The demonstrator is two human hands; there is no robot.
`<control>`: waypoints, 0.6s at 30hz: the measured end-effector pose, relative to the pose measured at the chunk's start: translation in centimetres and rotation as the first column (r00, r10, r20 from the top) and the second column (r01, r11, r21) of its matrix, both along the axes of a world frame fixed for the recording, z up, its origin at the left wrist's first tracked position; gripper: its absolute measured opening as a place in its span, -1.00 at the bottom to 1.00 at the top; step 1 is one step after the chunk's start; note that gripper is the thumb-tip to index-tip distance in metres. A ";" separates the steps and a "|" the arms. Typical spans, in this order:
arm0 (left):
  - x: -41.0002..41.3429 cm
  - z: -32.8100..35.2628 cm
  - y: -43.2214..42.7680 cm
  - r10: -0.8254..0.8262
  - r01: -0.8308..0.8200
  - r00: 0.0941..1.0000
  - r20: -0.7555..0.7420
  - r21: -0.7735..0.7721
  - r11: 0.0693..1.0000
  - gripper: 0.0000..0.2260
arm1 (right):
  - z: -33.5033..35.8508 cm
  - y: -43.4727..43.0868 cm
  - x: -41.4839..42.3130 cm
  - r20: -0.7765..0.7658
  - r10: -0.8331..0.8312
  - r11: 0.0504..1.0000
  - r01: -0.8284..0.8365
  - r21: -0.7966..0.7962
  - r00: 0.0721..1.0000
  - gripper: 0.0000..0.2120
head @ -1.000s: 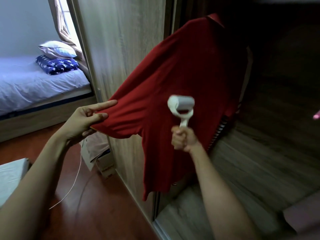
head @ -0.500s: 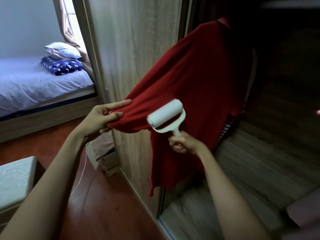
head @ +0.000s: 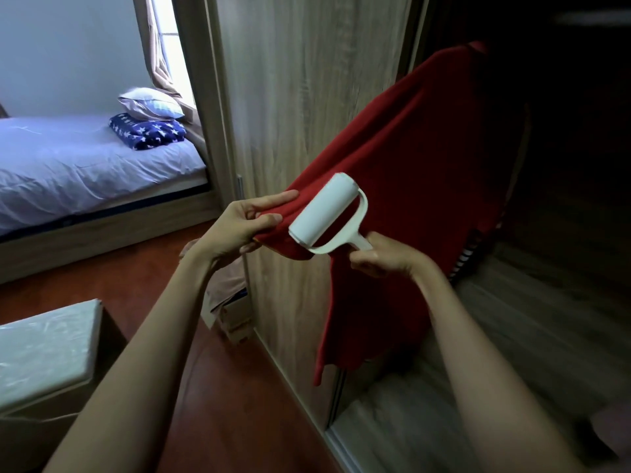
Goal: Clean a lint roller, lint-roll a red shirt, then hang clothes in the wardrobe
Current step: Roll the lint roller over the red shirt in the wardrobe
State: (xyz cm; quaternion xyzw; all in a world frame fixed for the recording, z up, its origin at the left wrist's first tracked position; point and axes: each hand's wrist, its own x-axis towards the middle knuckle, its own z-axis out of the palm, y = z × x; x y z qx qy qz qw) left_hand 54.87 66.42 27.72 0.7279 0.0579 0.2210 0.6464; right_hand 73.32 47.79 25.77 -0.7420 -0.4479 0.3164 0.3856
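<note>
The left hand (head: 239,230) pinches the sleeve of the red shirt (head: 409,186). The right hand (head: 382,257) grips the white lint roller (head: 324,213), which touches the sleeve. No writing can be read.

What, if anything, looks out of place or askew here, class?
Nothing serious. The red shirt hangs skewed only because the left hand pinches its sleeve out sideways while the right hand holds the lint roller on it. A pinkish cloth lies crumpled on the floor beside the wardrobe panel.
</note>
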 end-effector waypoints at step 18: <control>0.1 -0.2 1.0 -0.009 0.009 1.000 -0.002 0.058 0.998 -0.63 | 4.5 3.4 -2.4 -0.486 -0.292 0.796 0.492 0.354 0.823 -0.65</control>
